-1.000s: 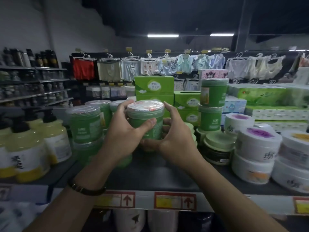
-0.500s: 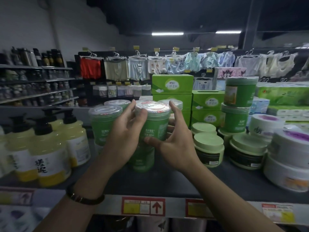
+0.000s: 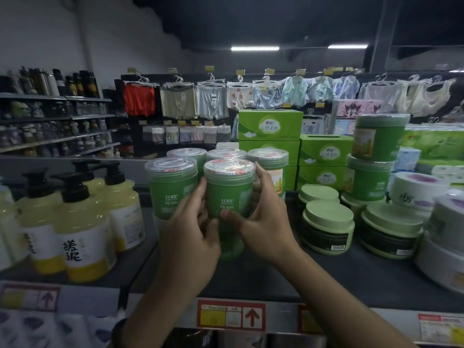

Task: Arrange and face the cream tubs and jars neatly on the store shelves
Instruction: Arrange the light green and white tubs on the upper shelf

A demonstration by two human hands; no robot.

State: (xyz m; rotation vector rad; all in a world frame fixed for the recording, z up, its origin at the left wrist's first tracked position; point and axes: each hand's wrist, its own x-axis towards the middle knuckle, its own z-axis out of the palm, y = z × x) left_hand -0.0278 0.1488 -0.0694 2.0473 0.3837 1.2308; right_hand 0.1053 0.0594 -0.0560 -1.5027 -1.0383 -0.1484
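Shelf (image 3: 326, 275) space runs dark and wide, with yellow pump bottles (image 3: 82, 229) toward its left edge, low pale-lidded jars (image 3: 327, 227) toward its right, and a cluster of green tubs (image 3: 172, 189) mid-shelf. I hold the front tub (image 3: 229, 189) upright, label facing me, above a lower tub (image 3: 233, 247). My left hand (image 3: 188, 237) curls round its left side and my right hand (image 3: 266, 222) round its right, thumb across the lower front.
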